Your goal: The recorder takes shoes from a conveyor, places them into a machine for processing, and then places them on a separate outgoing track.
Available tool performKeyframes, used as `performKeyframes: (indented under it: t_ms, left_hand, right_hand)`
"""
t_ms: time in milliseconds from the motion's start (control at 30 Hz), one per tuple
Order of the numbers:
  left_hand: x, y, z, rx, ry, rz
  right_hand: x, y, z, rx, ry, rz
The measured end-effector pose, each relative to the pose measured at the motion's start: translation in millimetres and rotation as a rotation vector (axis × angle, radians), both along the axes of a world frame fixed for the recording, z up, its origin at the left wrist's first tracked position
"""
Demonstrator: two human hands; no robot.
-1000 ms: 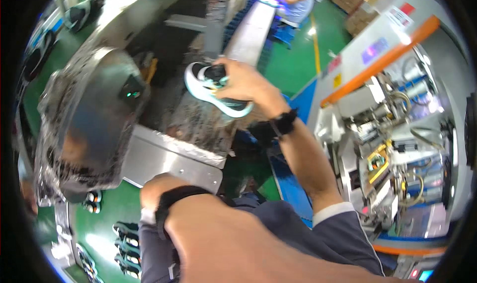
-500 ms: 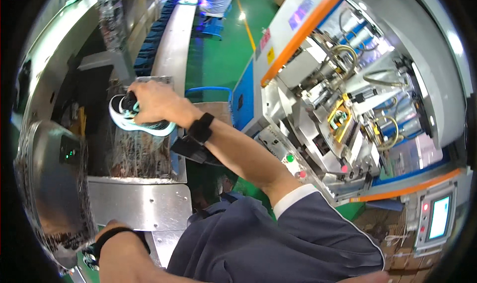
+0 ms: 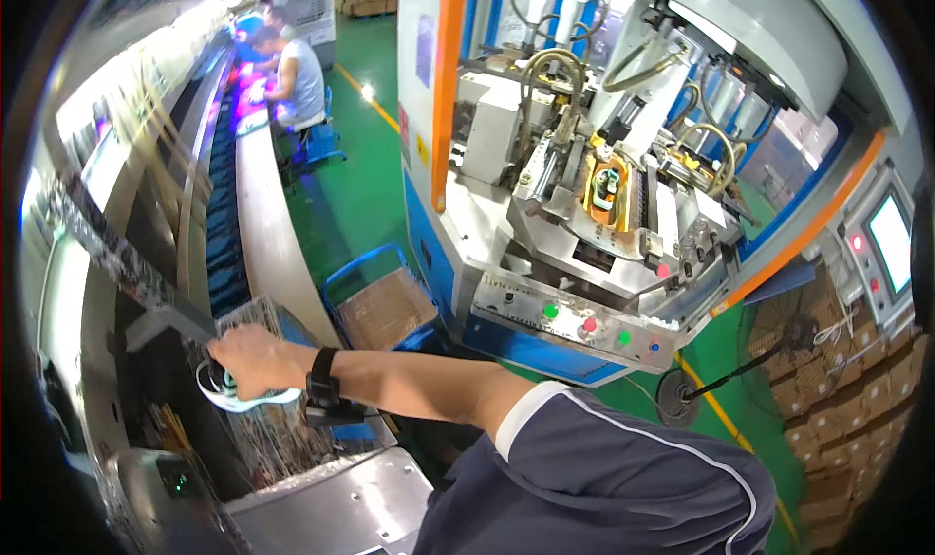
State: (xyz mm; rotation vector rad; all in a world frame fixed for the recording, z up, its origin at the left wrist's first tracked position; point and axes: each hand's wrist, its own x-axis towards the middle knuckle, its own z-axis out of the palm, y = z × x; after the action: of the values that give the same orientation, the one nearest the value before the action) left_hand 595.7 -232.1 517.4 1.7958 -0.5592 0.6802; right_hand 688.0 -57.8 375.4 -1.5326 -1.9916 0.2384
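My right hand reaches across to the left, its fingers closed over the top of a sneaker with a pale mint-white sole; most of the shoe's upper is hidden under the hand. The sneaker rests on or just above a worn, film-covered platform beside a grey metal bracket. A black band circles my right wrist. My left hand is out of the picture.
A large machine with orange edges and push buttons stands ahead, a mint-and-black shoe in its yellow fixture. A blue cart, a conveyor, a fan and stacked cartons surround me. Co-workers sit far left.
The view has swung right and up, bringing more of the machine into sight. My left hand has left the picture. My right hand still grips the sneaker at the platform.
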Motion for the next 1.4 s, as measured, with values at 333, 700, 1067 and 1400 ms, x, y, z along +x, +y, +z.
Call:
performKeyframes:
  t_ms: [333, 700, 1067, 1400]
  left_hand:
    - [-1.7, 4.5, -5.3, 0.023, -0.013, 0.091]
    - [2.6, 9.9, -3.2, 0.029, -0.020, 0.091]
    - [15.6, 1.7, -5.7, 0.045, 0.007, 0.104]
    - [9.0, 15.3, -7.1, 0.018, -0.031, 0.095]
  right_hand:
    - [-2.4, 8.1, -6.0, 0.039, -0.009, 0.021]
    - [-7.5, 9.4, -1.6, 0.001, -0.005, 0.025]
    - [-5.5, 2.4, -6.1, 0.018, 0.013, -0.016]
    - [-6.3, 13.3, -8.5, 0.038, 0.021, 0.018]
